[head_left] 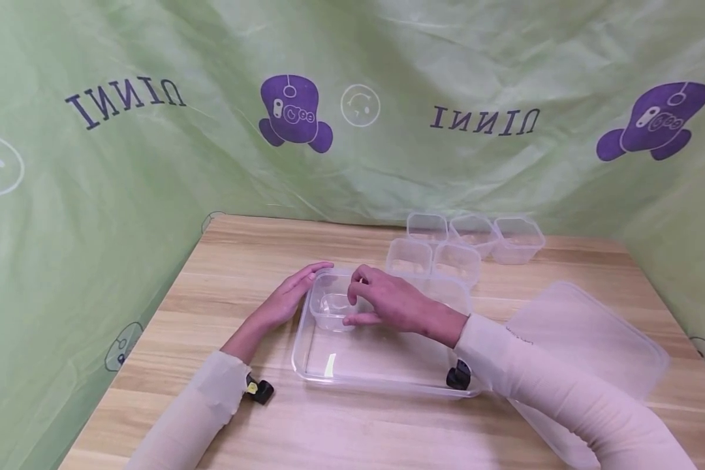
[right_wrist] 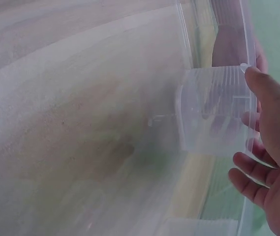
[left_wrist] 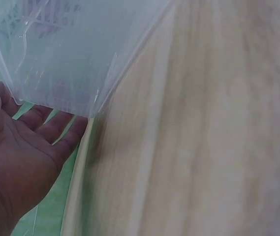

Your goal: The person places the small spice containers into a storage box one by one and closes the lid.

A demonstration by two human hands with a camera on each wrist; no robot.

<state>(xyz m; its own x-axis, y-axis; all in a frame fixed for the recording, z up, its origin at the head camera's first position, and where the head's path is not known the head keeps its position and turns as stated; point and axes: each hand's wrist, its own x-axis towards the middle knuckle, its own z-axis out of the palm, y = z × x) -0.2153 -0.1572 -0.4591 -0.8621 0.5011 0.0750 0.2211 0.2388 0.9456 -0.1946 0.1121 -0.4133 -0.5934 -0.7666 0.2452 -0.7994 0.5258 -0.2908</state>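
A large clear plastic container (head_left: 382,388) stands on the wooden table. In its far left corner sits a small clear plastic container (head_left: 329,320). My right hand (head_left: 396,303) reaches over the large one and pinches the small container's edge. The right wrist view shows the thumb (right_wrist: 260,83) at the rim of that small container (right_wrist: 203,113), while the other fingers are bent and partly hidden behind plastic. My left hand (head_left: 284,300) rests along the outer left side of the large container. In the left wrist view its extended fingers (left_wrist: 68,140) touch the large container's wall (left_wrist: 76,64).
Several more small clear containers (head_left: 519,241) stand in two rows behind the large one. To the right, partly under my right sleeve, lies a translucent flat lid (head_left: 599,339). A green printed curtain (head_left: 352,170) hangs behind and beside the table (head_left: 247,245).
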